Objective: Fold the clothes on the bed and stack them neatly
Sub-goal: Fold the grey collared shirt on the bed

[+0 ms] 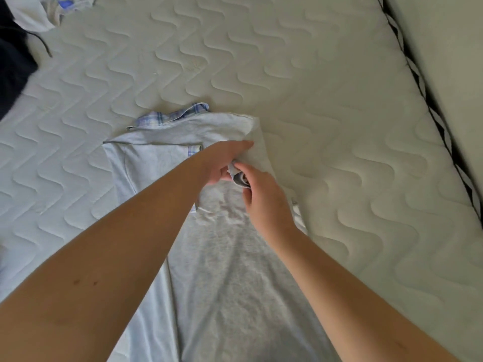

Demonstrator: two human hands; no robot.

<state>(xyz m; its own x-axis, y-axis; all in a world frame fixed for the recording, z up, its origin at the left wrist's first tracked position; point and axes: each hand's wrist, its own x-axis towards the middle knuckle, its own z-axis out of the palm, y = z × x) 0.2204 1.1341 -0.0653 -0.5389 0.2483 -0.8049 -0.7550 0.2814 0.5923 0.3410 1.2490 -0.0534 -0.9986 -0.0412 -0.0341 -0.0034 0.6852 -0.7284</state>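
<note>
A light grey polo shirt [230, 257] with a blue plaid collar lies lengthwise on the quilted mattress [326, 100], collar at the far end. Its right side is folded in over the body. My left hand [222, 160] reaches across the upper chest, fingers flat on the folded shoulder cloth. My right hand [264, 199] sits just right of it and pinches a bunched bit of the sleeve between thumb and fingers. Both forearms cross over the lower part of the shirt and hide some of it.
A pale garment with a blue label [44, 11] lies at the far left corner beside dark clothing [13, 64] with a cord. The mattress's right edge [428, 105] has dark piping, with a pale surface beyond it.
</note>
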